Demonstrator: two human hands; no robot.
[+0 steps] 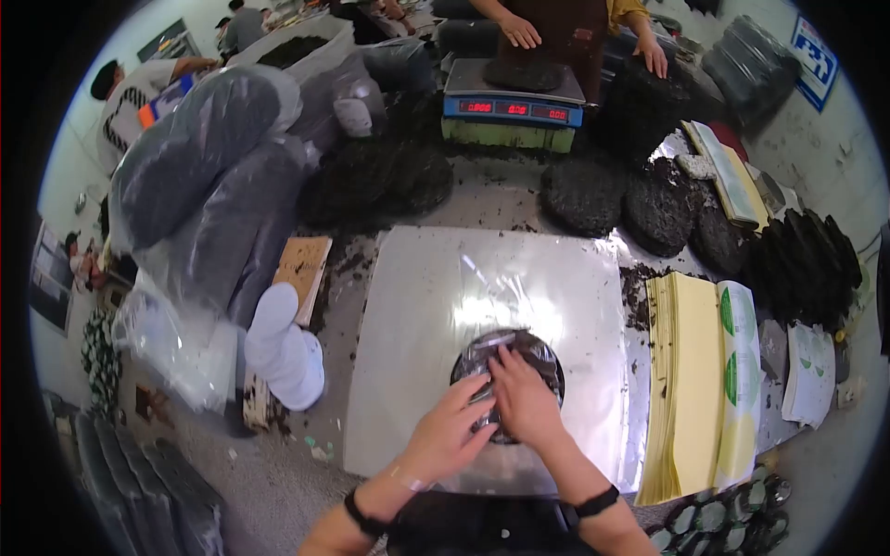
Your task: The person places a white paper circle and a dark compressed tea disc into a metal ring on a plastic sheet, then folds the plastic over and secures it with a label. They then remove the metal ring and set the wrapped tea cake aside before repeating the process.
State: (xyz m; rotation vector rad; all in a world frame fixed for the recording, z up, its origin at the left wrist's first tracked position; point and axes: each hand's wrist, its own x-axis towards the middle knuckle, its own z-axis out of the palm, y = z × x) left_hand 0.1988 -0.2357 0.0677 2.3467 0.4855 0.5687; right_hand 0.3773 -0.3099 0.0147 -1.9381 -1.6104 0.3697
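Touches film-wrapped dark disc [475, 358] from above with extended, unclenched fingers: right hand [527, 400] nearer, across centre; left hand [445, 431] towards 8 o'clock. Appears round, without long axis. Lies near 6 o'clock edge of metal sheet [399, 324].

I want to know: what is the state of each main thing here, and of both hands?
Blue electronic scale, switched on, red digits lit, loaded
Dark round disc beneath the hands, partly covered
Left hand, open, fingers spread
Right hand, open, palm down
Yellow paper stack, lying flat
White round pads, stacked unevenly
Large clear plastic bags, filled, dark contents
Shiny grey sheet, lying flat
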